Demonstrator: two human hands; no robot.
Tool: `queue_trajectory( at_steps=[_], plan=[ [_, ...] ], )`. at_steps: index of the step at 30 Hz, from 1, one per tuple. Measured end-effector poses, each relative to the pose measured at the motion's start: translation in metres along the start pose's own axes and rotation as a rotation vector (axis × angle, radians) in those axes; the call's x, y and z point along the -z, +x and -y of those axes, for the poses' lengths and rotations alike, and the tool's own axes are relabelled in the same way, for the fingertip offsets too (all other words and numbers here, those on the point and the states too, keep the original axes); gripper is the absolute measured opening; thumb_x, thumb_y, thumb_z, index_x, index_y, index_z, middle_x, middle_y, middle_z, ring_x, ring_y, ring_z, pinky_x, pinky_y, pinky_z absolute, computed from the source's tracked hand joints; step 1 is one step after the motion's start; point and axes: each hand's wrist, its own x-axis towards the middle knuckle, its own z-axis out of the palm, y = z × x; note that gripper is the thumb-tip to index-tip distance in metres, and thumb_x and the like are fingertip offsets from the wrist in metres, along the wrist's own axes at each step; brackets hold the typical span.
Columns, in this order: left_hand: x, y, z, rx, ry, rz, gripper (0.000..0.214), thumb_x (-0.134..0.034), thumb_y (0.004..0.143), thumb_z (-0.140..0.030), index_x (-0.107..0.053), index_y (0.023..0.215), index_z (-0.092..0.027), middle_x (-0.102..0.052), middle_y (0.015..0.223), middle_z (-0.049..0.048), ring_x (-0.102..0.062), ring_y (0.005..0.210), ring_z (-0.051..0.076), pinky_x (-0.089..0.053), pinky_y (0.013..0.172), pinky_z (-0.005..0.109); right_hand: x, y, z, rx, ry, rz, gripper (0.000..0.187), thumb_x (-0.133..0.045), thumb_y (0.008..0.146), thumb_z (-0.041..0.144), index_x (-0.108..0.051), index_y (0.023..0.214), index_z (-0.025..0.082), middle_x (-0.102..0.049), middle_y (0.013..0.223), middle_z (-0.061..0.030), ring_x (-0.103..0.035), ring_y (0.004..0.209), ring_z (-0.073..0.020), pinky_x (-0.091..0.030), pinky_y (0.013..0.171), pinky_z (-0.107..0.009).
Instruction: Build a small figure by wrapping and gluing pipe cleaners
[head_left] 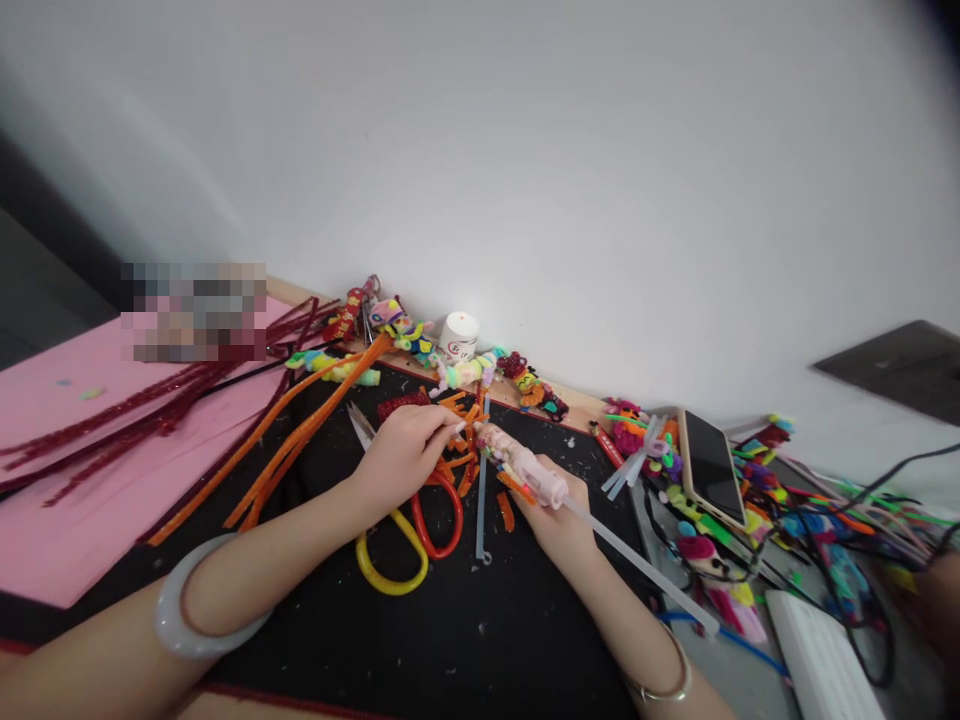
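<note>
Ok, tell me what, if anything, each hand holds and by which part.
Right hand: the pink glue gun, held from underneath, its handle hidden. Left hand: fingertips together near the nozzle; whether they hold anything cannot be told.

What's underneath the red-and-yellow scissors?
Under the scissors, black mat shows through the handle loops and around the blade tip. The left hand blocks their middle from view, so whatever lies beneath that part cannot be seen.

Two hands [405, 450] [559, 532], one apparent glue gun [528, 472]
</note>
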Motion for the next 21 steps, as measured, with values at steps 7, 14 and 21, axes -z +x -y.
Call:
queue_trajectory(
  at_steps=[7, 14, 21],
  plan=[
    [0.0004, 0.0001, -0.0011, 0.0, -0.006, 0.004, 0.016, -0.046, 0.088, -0.022, -0.06, 0.083, -0.017, -0.067, 0.081, 0.0017, -0.06, 0.078, 0.016, -0.043, 0.076, 0.03, -0.0013, -0.0015, -0.0056, -0.004, 0.002, -0.008, 0.015, -0.061, 0.077, 0.031, -0.058, 0.073, 0.018, -0.058, 0.062, 0.0015, -0.052, 0.053, -0.0105, -0.039, 0.048, -0.021],
    [-0.0005, 0.0004, -0.0002, -0.009, -0.01, -0.006, 0.016, -0.046, 0.088, -0.023, -0.06, 0.081, -0.018, -0.067, 0.081, 0.0014, -0.06, 0.077, 0.016, -0.043, 0.075, 0.029, -0.0013, -0.0005, -0.004, -0.02, 0.03, -0.02, 0.017, -0.061, 0.077, 0.034, -0.057, 0.071, 0.018, -0.057, 0.061, 0.0017, -0.051, 0.052, -0.0106, -0.041, 0.048, -0.021],
    [0.0001, -0.0001, -0.0006, -0.011, -0.012, -0.01, 0.017, -0.045, 0.088, -0.022, -0.06, 0.082, -0.018, -0.066, 0.08, 0.0018, -0.059, 0.076, 0.016, -0.043, 0.074, 0.029, -0.001, 0.0004, -0.0052, -0.033, 0.015, -0.027, 0.014, -0.061, 0.076, 0.032, -0.058, 0.072, 0.019, -0.06, 0.065, 0.0003, -0.054, 0.056, -0.0121, -0.044, 0.053, -0.022]
  ],
)
